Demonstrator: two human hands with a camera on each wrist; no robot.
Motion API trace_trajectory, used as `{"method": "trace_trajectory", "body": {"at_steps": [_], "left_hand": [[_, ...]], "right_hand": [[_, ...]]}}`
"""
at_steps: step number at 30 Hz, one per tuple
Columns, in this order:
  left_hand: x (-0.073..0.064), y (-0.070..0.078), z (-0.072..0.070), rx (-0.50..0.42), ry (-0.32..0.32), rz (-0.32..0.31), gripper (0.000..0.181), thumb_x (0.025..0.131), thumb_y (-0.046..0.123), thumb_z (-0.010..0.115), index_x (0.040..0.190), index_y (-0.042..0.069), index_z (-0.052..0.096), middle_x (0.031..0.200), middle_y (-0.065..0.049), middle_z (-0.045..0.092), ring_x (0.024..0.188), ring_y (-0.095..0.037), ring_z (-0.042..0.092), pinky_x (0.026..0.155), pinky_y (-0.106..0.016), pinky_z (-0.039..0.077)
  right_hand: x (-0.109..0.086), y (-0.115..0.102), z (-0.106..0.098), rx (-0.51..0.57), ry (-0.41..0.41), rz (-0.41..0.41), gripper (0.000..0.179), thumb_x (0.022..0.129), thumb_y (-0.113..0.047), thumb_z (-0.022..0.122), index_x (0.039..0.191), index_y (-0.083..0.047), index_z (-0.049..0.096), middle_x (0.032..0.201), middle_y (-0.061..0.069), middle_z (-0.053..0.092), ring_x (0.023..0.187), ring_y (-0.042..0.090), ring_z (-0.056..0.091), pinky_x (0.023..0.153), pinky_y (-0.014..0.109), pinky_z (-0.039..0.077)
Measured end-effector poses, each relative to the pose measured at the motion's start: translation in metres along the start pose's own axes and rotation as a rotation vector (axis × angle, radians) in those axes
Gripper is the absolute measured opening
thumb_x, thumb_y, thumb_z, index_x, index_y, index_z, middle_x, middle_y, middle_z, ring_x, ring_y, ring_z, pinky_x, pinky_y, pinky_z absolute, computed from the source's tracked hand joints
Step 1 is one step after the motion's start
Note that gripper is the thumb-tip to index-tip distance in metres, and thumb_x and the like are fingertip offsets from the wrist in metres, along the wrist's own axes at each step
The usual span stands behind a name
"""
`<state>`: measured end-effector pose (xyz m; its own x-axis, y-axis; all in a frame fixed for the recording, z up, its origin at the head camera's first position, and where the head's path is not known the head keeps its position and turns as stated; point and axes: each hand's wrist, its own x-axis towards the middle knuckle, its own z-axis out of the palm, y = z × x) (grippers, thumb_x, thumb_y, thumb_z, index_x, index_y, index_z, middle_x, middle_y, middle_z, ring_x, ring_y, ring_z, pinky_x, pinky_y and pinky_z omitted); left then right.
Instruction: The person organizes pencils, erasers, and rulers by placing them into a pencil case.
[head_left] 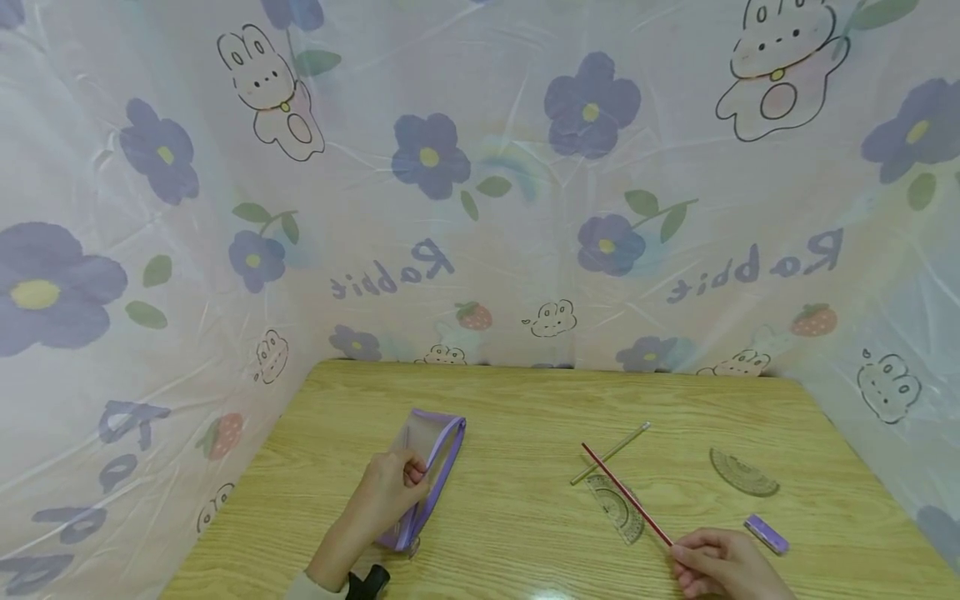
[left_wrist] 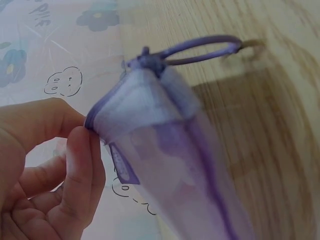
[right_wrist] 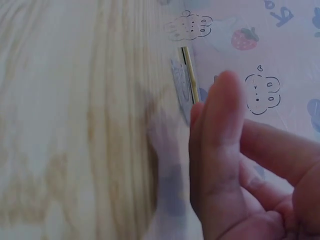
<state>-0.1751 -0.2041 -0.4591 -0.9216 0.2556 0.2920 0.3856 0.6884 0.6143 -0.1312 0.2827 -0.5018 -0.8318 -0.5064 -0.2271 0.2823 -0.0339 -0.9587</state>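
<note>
My left hand (head_left: 393, 483) pinches the rim of a see-through pencil case (head_left: 433, 427) with purple edging, on the left of the table. In the left wrist view the thumb and forefinger grip the purple edge (left_wrist: 91, 117) of the case, which has a ring-shaped loop (left_wrist: 200, 49) at its end. On the right, my right hand (head_left: 723, 562) holds a red pencil (head_left: 630, 497) by its near end. The red pencil slants across a clear protractor (head_left: 609, 498) and overlaps a gold-coloured pencil (head_left: 626, 443) in the head view. Fingers hide the red pencil in the right wrist view.
A second clear protractor (head_left: 742, 473) lies farther right, with a small purple block (head_left: 767, 534) near the right hand. The wood-grain table (head_left: 510, 467) ends at a patterned curtain (head_left: 495, 250) behind and at both sides.
</note>
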Motion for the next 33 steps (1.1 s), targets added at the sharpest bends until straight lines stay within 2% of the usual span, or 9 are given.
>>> {"method": "trace_trajectory", "body": {"at_steps": [18,33], "left_hand": [[0.001,0.001,-0.001,0.025,-0.018,-0.015,0.01,0.081,-0.006,0.071,0.081,0.002,0.065,0.072,0.004,0.06,0.063,-0.002,0.057,0.055,-0.015,0.052],[0.003,0.002,-0.001,0.026,-0.02,-0.028,0.01,0.081,-0.005,0.072,0.08,0.003,0.065,0.071,0.004,0.06,0.062,-0.002,0.056,0.054,-0.016,0.052]], "right_hand": [[0.016,-0.004,0.012,0.031,-0.057,0.003,0.021,0.103,-0.006,0.052,0.109,0.01,0.064,0.092,0.011,0.07,0.077,0.015,0.069,0.072,0.028,0.06],[0.031,-0.003,0.025,-0.036,-0.057,-0.05,0.022,0.102,-0.005,0.054,0.106,0.015,0.062,0.09,0.014,0.068,0.074,0.014,0.069,0.069,0.029,0.06]]}}
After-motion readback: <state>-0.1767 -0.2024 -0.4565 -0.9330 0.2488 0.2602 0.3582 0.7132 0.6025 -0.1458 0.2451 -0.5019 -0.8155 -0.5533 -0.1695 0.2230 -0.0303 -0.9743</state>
